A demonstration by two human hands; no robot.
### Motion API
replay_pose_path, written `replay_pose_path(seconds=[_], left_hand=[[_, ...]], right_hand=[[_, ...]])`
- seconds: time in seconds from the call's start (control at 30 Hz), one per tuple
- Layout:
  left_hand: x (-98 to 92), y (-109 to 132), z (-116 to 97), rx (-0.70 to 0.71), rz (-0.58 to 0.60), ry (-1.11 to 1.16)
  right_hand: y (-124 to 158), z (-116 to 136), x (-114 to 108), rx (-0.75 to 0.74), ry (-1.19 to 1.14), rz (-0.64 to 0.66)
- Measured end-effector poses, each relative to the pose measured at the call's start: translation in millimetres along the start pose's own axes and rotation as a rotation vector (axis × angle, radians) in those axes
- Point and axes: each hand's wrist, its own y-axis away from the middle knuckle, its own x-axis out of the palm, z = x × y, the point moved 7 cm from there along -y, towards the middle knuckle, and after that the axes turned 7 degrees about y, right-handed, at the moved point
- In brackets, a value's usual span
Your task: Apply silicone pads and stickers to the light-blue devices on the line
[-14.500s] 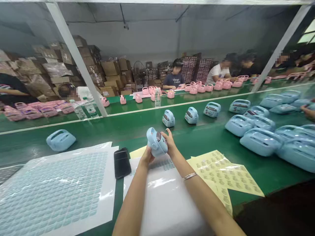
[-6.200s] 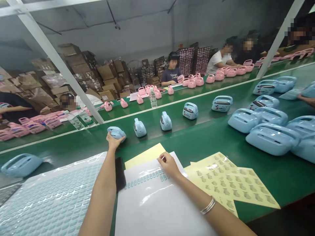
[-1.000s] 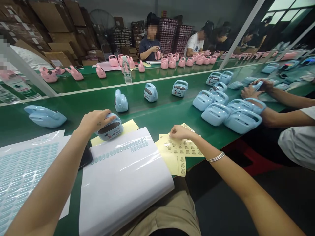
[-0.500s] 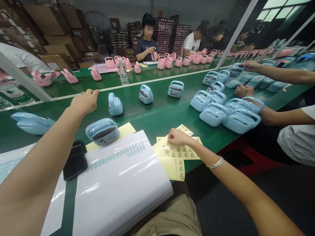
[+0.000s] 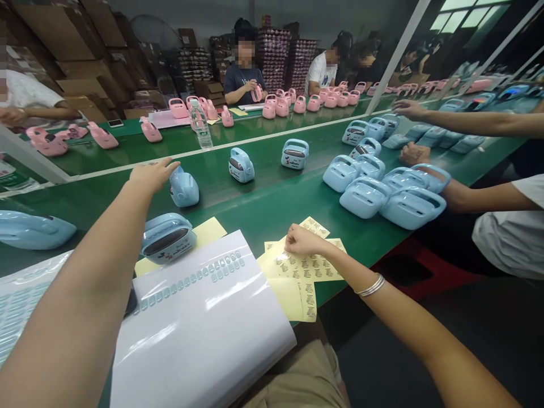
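Close the open left hand (image 5: 151, 173) squarely over the sky-blue plastic case (image 5: 184, 188) at its fingertips on the green belt (image 5: 276, 204) (right hand (image 5: 300, 241) pinched on the pale-yellow paper label sheet (image 5: 312, 267)), without tipping it.

We are holding our left arm (image 5: 85, 294) stretched far forward, the left hand (image 5: 151, 173) palm down, its fingers loosely extended and gripping nothing. We are angling our right arm (image 5: 416, 334) inward, the right hand (image 5: 302, 241) low, knuckles up, fingers curled together, tips hidden.
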Motion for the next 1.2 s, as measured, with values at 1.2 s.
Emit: replay_pose_path(seconds=[1.2], left_hand=[[-39.2, 74.4, -91.9, 0.321, 0.094, 0.634]], right_hand=[[80.7, 113.3, -85.8, -0.609, -0.311, -0.323]])
